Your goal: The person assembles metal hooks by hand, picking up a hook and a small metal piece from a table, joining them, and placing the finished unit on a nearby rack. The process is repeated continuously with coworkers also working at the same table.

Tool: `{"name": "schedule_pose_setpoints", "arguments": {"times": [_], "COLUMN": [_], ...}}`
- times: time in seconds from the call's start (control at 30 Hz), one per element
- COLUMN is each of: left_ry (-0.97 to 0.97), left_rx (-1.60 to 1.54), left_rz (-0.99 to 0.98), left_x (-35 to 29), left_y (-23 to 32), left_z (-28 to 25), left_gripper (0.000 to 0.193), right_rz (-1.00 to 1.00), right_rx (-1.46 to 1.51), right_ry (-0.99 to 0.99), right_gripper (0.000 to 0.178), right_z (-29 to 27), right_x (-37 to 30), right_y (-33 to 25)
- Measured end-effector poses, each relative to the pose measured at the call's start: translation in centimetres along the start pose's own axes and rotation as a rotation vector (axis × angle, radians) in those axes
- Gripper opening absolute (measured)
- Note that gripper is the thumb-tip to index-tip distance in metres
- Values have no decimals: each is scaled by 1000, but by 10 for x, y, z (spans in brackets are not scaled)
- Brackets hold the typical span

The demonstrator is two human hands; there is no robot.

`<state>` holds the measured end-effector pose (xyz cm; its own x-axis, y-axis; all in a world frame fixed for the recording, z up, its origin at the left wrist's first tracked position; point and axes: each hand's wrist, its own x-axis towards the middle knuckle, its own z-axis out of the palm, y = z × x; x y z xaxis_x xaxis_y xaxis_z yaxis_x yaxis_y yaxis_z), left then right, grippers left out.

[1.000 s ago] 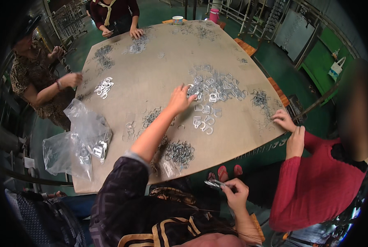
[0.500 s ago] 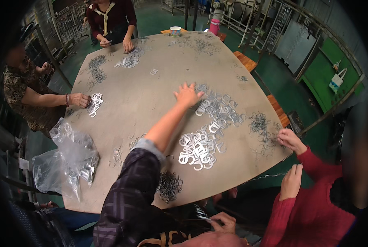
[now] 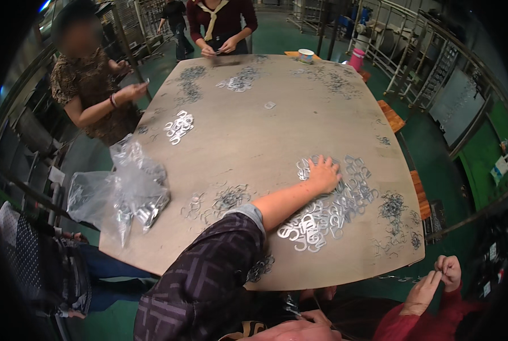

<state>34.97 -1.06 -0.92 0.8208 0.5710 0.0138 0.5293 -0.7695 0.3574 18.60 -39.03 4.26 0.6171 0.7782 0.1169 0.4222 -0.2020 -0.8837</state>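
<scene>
My left arm, in a dark patterned sleeve, reaches over the table (image 3: 237,136). My left hand (image 3: 324,175) lies palm down, fingers spread, on the upper part of a pile of flat silver ring-shaped metal pieces (image 3: 308,232). At the lower edge, below the tabletop, my right hand (image 3: 317,318) is partly cut off and closed on a small bunch of shiny metal pieces (image 3: 291,304). Dark wire hooks (image 3: 259,268) lie partly behind my left sleeve. More thin hooks (image 3: 231,197) are heaped left of my forearm.
A clear plastic bag (image 3: 134,190) with metal pieces sits at the left edge. Across the table, two people handle small pieces near silver piles (image 3: 179,127). A red-sleeved person's hands (image 3: 436,284) are at the lower right. Hooks (image 3: 393,206) lie nearby; a paper cup (image 3: 306,55) stands far off.
My left hand has moved from the pile's far left edge onto its upper part. The view has shifted. The person at left has lifted a hand from a silver pile.
</scene>
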Motion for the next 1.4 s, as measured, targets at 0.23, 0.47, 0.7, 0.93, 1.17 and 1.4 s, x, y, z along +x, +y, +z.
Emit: {"name": "schedule_pose_setpoints", "arguments": {"times": [0.23, 0.47, 0.7, 0.93, 1.17, 1.4], "left_ry": [-144, 90, 279, 226, -67, -134], "left_rx": [-161, -523, 369, 586, -809, -912], "left_rz": [70, 208, -133, -37, 237, 533], "left_x": [-103, -206, -214, -197, -276, -368], "left_y": [31, -20, -198, -204, -84, 13], "left_z": [-26, -78, -98, -90, -103, -92], "left_gripper": [51, 28, 11, 7, 7, 11], "right_rz": [32, -10, 4, 23, 6, -1], "right_rx": [-3, 18, 125, 305, 263, 175], "right_ry": [74, 119, 86, 96, 223, 295], "right_gripper": [12, 11, 11, 17, 14, 13], "right_z": [10, 16, 29, 42, 46, 46], "right_x": [-26, -41, -47, -42, -34, -35], "right_y": [-12, -17, -18, -12, -9, -26]}}
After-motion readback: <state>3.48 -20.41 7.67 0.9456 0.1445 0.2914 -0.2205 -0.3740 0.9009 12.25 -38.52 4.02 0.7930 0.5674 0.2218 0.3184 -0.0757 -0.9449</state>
